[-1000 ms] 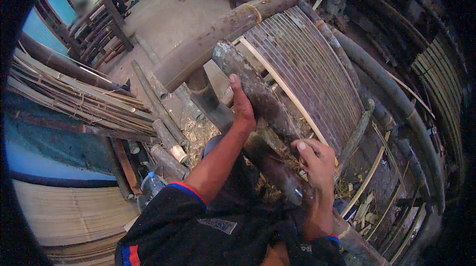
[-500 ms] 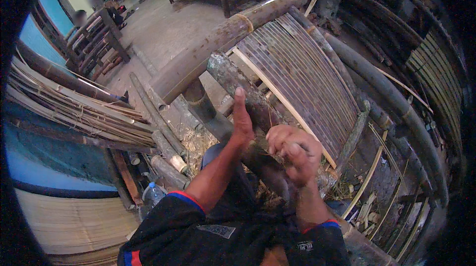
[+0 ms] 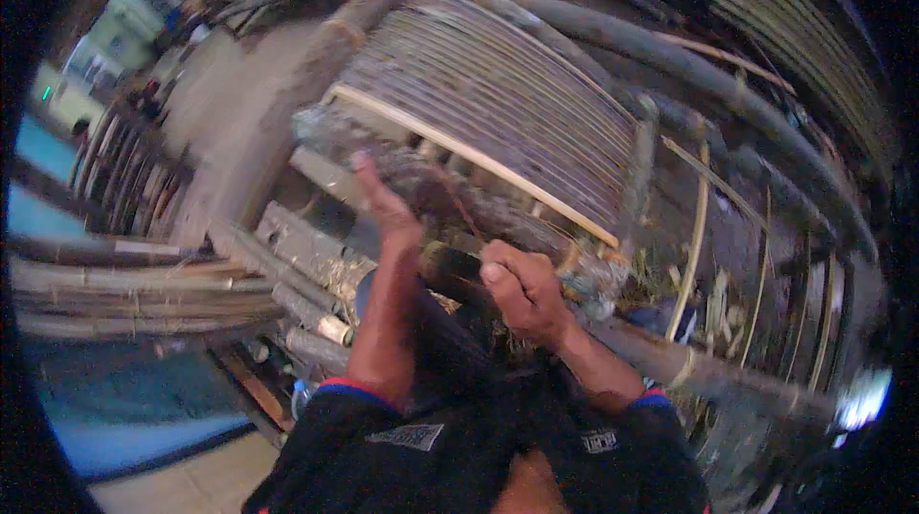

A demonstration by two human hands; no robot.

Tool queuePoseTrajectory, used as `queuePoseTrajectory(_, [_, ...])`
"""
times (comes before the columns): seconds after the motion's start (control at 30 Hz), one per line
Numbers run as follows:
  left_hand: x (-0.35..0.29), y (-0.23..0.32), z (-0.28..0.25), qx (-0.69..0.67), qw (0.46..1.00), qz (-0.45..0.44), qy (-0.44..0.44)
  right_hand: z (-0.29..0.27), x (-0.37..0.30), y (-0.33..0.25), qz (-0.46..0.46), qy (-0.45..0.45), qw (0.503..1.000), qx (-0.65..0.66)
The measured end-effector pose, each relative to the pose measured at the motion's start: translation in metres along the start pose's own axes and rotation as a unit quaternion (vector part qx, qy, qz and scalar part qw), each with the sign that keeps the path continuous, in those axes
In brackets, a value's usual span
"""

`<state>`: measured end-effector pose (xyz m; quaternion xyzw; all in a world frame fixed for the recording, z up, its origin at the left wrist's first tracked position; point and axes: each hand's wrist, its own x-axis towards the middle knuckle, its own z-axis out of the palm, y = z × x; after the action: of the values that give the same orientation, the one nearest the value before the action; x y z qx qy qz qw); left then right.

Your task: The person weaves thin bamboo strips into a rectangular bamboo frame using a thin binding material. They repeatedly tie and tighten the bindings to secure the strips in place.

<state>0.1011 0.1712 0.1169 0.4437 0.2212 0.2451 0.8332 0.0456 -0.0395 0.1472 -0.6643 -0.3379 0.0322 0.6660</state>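
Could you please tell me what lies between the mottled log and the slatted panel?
The head view shows a pale strip along the slatted panel; nearer the mottled log, details are blurred.

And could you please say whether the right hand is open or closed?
Closed: the right hand is curled into a fist, fingers folded in; whether it grips anything is unclear.

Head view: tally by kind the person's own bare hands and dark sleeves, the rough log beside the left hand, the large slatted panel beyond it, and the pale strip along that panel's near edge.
Hands: 2 (left hand, right hand)
Sleeves: 2 (left sleeve, right sleeve)
Rough log: 1
Slatted panel: 1
Pale strip: 1
Total: 7
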Motion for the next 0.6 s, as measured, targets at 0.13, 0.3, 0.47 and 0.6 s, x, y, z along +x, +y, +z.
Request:
queuePoseTrajectory(0.13, [0.002,-0.007,-0.004,0.023,0.997,0.066,-0.021,0.002,-0.005,0.019,0.039,0.037,0.994,0.095])
queuePoseTrajectory(0.3, [-0.001,0.006,-0.018,0.119,0.990,0.073,0.003,-0.008,-0.039,0.026,-0.026,0.146,0.989,-0.008])
queuePoseTrajectory(0.47, [-0.024,0.032,-0.022,0.321,0.846,0.416,0.092,-0.022,-0.091,0.040,0.112,0.141,0.982,-0.050])
queuePoseTrajectory(0.6, [-0.027,0.068,-0.013,0.547,0.628,0.553,-0.024,-0.042,-0.068,0.052,-0.015,0.205,0.916,-0.344])
